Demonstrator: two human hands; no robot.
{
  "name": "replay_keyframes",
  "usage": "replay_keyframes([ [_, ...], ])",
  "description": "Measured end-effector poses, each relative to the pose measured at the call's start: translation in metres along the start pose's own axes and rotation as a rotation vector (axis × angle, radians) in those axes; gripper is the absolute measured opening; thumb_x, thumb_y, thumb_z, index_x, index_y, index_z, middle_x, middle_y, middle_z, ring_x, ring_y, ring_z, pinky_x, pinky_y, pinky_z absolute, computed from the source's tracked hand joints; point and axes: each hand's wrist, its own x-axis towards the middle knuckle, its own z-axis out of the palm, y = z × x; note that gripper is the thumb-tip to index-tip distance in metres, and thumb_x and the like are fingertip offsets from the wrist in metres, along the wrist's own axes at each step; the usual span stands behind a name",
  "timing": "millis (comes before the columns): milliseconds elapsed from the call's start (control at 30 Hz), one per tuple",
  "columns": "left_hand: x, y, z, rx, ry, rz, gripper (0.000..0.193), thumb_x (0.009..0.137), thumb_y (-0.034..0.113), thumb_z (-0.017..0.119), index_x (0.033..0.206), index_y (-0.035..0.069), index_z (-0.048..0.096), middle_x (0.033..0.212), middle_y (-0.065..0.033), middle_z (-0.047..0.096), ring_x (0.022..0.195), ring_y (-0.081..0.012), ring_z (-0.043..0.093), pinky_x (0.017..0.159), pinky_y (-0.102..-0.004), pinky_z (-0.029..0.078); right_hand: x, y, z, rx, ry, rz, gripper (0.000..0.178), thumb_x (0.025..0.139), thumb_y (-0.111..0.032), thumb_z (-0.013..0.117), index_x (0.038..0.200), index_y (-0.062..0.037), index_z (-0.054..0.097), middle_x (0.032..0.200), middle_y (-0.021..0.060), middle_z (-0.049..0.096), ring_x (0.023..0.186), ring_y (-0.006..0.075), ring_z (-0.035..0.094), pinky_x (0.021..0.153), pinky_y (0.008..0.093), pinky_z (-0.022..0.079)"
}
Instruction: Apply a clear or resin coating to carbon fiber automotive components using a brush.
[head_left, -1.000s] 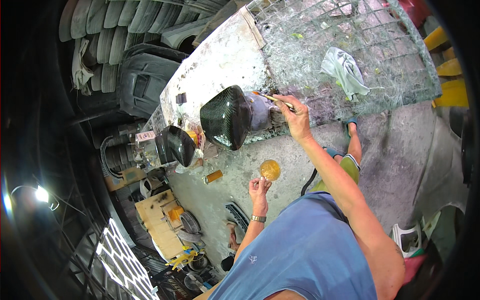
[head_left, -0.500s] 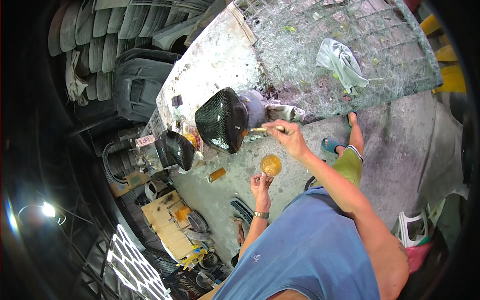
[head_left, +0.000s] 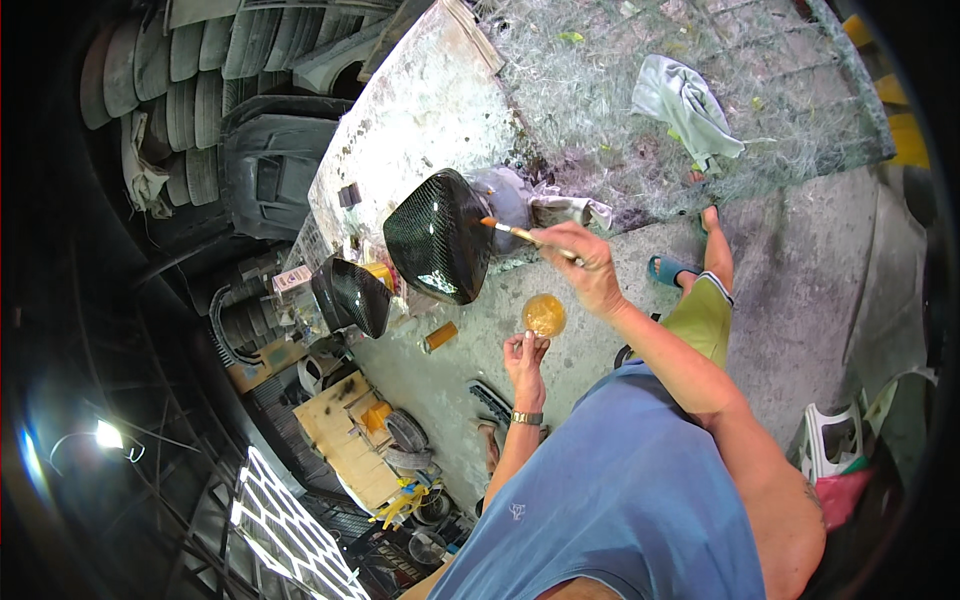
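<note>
Right grip [head_left: 585,262] on brush [head_left: 519,233] near cloth [head_left: 572,210]

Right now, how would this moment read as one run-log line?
right fingers: hold paintbrush, bristles beside glossy black part | left fingers: hold round amber container | table: crumpled pale cloth

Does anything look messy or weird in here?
Yes, the worktable looks messy: pale stringy bits cover its right part, dark blotches show beside them, and a pale grey cloth lies crumpled on top. Nothing looks odd about the brush.
</note>
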Motion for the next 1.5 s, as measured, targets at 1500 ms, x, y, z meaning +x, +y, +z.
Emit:
replay_keyframes([
  [1500,0.01,-0.001,-0.003,0.033,-0.048,-0.026,0.023,0.092,0.023,0.062,0.1,0.01,0.044,0.097,-0.0087,0.063,0.087,-0.0181,0.064,0.084,-0.0344,0.053,-0.015,-0.014,-0.02,0.132,-0.297,0.183,0.021,0.087,-0.009,0.064,0.107,-0.0056,0.068,0.082,0.0027,0.061,0.069,0.0089,0.053,0.059,0.0229,0.041],
])
